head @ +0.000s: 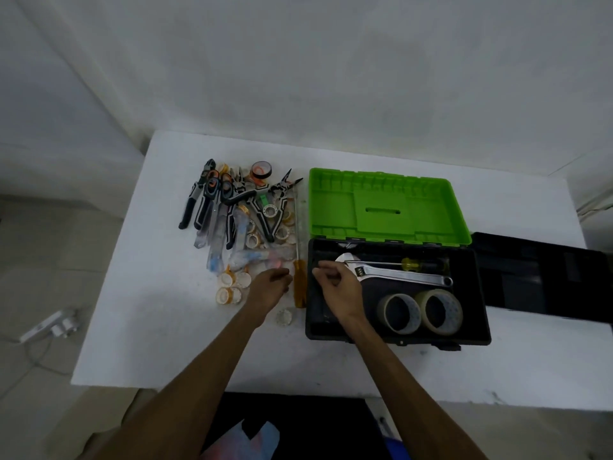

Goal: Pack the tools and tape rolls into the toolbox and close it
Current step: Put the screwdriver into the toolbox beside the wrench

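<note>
The black toolbox (pixel 477 333) lies open on the white table, its green lid (pixel 331 207) tipped back. Inside lie a steel adjustable wrench (pixel 398 273), a yellow-handled screwdriver (pixel 411 263) and two big tape rolls (pixel 419 312). My right hand (pixel 336 285) hovers over the box's left part beside the wrench jaw, fingers loosely curled, nothing seen in them. My left hand (pixel 270 287) sits by the handle of an orange screwdriver (pixel 299 287) just left of the box; its fingertips are hidden. Pliers and cutters (pixel 212 200) are piled further left among small tape rolls (pixel 229 290).
A black insert tray (pixel 544 277) lies right of the toolbox. One small roll (pixel 284 317) sits alone near the box's front left corner. A white power strip (pixel 49 327) lies on the floor to the left. A wall stands close behind the table.
</note>
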